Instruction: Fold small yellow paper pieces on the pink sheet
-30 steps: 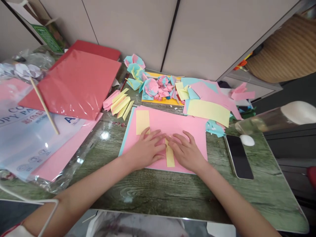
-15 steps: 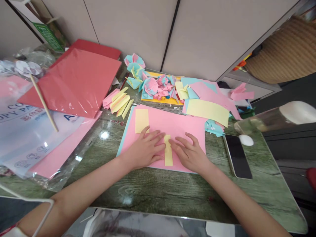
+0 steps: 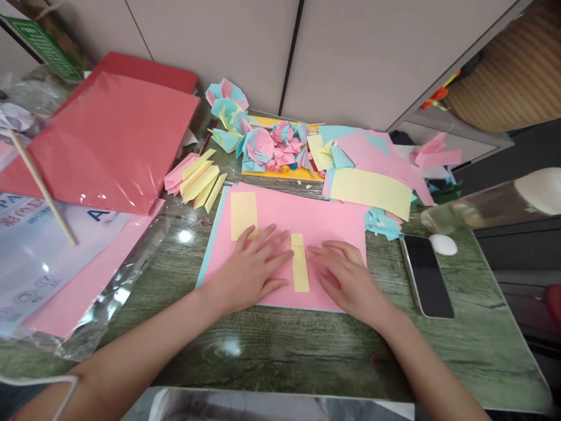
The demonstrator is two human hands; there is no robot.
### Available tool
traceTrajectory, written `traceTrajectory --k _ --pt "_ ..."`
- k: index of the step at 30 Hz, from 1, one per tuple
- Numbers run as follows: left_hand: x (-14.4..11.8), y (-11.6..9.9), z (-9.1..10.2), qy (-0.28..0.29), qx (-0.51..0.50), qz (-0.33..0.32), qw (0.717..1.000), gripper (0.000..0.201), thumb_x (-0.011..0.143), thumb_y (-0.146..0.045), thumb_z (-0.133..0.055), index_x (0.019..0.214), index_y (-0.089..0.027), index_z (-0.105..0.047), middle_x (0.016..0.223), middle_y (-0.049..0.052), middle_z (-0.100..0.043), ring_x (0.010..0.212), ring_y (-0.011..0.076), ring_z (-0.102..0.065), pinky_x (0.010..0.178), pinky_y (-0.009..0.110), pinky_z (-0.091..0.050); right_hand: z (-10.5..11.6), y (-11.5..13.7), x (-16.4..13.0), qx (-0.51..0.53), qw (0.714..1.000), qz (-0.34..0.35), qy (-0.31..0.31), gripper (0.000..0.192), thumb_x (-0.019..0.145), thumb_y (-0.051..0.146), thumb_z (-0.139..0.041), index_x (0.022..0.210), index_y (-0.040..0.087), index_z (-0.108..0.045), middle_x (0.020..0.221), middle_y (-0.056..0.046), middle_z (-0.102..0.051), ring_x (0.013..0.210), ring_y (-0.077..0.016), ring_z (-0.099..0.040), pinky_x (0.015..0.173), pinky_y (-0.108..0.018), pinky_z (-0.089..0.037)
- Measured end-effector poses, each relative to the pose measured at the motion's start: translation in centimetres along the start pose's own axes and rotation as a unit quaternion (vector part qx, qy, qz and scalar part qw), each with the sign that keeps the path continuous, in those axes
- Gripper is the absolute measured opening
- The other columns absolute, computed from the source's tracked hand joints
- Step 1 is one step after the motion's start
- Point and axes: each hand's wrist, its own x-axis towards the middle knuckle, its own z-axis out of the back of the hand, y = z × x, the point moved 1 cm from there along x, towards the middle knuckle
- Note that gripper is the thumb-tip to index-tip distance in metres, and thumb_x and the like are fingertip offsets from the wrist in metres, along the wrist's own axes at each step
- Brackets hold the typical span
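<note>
— So, where is the narrow folded yellow paper strip point(image 3: 300, 271)?

— Between the hands, flat on the large pink paper sheet point(image 3: 307, 219). The left hand point(image 3: 249, 272) lies just beside it, fingers spread, palm down on the sheet.

— And the right hand point(image 3: 346, 278)?

— Just off its other side, fingers loosely apart, gripping nothing. A black phone point(image 3: 427, 275) lies further out beyond that hand on the green wood-grain table point(image 3: 284, 345).

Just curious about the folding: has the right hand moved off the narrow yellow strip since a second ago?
Yes. The right hand has slid rightward, clear of the yellow strip on the pink sheet.
</note>
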Motion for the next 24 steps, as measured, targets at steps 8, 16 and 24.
traceTrajectory --k 8,16,24 --pt "0.2 0.1 -0.1 0.006 0.007 0.018 1.0 0.046 0.089 -0.047 -0.039 0.13 -0.028 -0.041 0.145 0.008 -0.027 0.134 0.0312 -0.017 0.105 0.056 -0.015 -0.7 -0.5 0.2 0.054 0.998 0.041 -0.006 0.019 0.082 0.022 -0.055 0.098 0.027 -0.064 0.117 -0.002 -0.06 0.112 -0.0192 -0.046 0.092 -0.041 -0.042" --pt "0.1 -0.6 0.6 0.014 -0.022 -0.043 0.999 0.037 0.089 -0.039 -0.042 0.123 -0.024 -0.049 0.137 0.006 -0.041 0.129 0.027 -0.028 0.106 0.049 -0.019 -1.0 -0.4 0.3 0.071 0.997 0.024 0.006 0.016 0.082 0.023 -0.056 0.095 0.027 -0.066 0.115 -0.002 -0.061 0.11 -0.0195 -0.046 0.09 -0.041 -0.042" --pt "-0.2 -0.9 0.7 0.019 0.028 -0.102 0.994 0.031 0.09 -0.033 -0.041 0.116 -0.021 -0.053 0.121 0.006 -0.054 0.121 0.0244 -0.038 0.105 0.048 -0.021 -0.9 0.1 0.4 0.09 0.996 0.013 0.012 0.013 0.081 0.026 -0.057 0.09 0.028 -0.066 0.117 0.0 -0.059 0.112 -0.0211 -0.042 0.093 -0.043 -0.04"
